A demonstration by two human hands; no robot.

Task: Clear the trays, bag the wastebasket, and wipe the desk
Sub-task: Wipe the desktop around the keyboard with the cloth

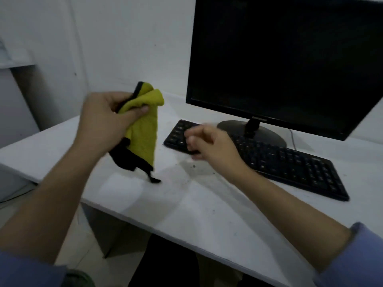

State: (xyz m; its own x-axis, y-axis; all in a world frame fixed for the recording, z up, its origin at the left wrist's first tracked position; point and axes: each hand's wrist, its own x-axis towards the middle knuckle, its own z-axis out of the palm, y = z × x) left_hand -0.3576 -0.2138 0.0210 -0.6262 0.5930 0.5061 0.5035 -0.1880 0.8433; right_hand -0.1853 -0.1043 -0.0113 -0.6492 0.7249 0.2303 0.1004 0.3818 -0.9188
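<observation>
A yellow cloth with black trim [145, 129] hangs above the white desk [207, 204], bunched at the top. My left hand [105, 117] grips its upper part, and the cloth's black corner dangles close to the desk surface. My right hand [209, 143] hovers over the left end of the black keyboard [290, 164], fingers loosely curled with nothing in them; it is blurred. Small dark specks lie on the desk near the keyboard's front left.
A black monitor [286, 63] with a dark screen stands on a round base behind the keyboard, against the white wall. The desk's front edge runs diagonally from the left to the bottom right. Tiled floor shows below the desk at the left.
</observation>
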